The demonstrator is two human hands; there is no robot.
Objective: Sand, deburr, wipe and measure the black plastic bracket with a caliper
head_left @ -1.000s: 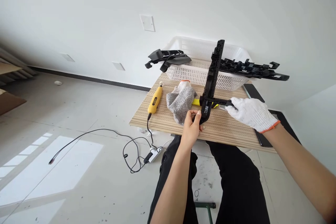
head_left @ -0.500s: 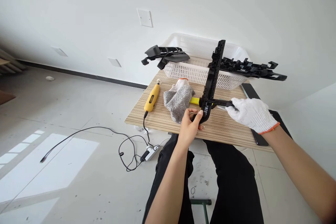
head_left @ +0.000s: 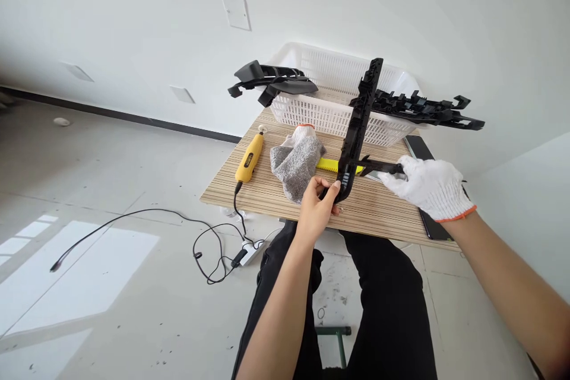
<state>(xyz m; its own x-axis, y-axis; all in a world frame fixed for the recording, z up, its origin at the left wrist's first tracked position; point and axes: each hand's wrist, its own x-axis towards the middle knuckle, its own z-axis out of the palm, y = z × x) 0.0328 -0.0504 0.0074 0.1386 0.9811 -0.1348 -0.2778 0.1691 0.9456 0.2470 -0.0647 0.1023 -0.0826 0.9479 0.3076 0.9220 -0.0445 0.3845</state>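
Note:
My bare left hand (head_left: 317,205) pinches the near end of a long black plastic trim piece (head_left: 358,124) with clips and ribs along it. The piece slants up and away, across the front rim of a white basket (head_left: 312,111). In a white knit glove, my right hand (head_left: 425,187) is closed on the end of a slim black bar (head_left: 380,167) that reaches to the trim piece. Whether bar and trim are joined, I cannot tell. Behind the trim lies a yellow toothed strip (head_left: 328,164), partly hidden. A grey cloth (head_left: 296,169) is left of it.
More black plastic parts (head_left: 271,80) rest over the basket's left and right sides. A yellow corded rotary tool (head_left: 250,157) lies on the wooden table (head_left: 222,184). Dark flat devices lie at the right, one a phone (head_left: 433,225). Cables and a power strip (head_left: 252,252) are on the floor.
The whole view has shifted a little. My right hand has moved slightly right, away from the trim, with the black bar; a small hook on the bar now shows. My left hand keeps its hold.

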